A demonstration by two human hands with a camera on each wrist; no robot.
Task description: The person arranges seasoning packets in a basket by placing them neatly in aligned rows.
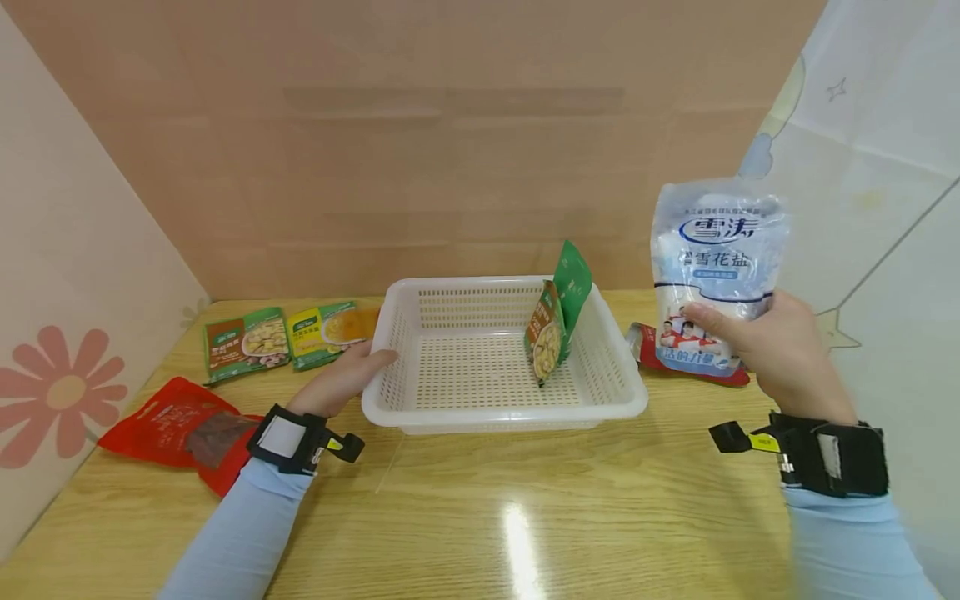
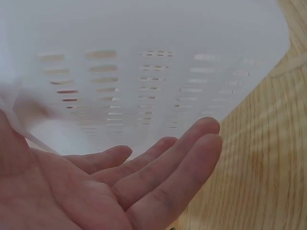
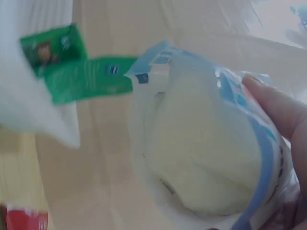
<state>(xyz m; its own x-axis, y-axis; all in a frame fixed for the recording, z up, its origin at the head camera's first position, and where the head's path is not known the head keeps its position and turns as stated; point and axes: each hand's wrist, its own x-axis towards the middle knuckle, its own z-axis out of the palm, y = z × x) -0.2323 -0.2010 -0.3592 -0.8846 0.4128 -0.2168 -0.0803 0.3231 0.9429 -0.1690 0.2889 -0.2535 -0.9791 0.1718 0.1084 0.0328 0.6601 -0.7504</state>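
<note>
In the head view my right hand (image 1: 780, 350) holds up a white and blue bag of salt (image 1: 716, 275), its thumb across the printed front. The right wrist view shows the bag's pale underside (image 3: 206, 153). My left hand (image 1: 348, 375) is at the left rim of a white plastic basket (image 1: 495, 421), thumb over the rim. The left wrist view has its fingers (image 2: 168, 187) fairly straight along the outside of the slotted wall (image 2: 129, 28). Inside the basket, at its right end, two green and brown seasoning packets (image 1: 546, 333) stand upright, leaning together.
Left of the basket lie a green and brown packet (image 1: 247, 343), a yellow and green packet (image 1: 326, 333) and a red pouch (image 1: 172, 425). Behind the raised bag a red packet (image 1: 731, 377) lies on the wooden table (image 1: 450, 517). A brown panel (image 1: 450, 167) stands behind.
</note>
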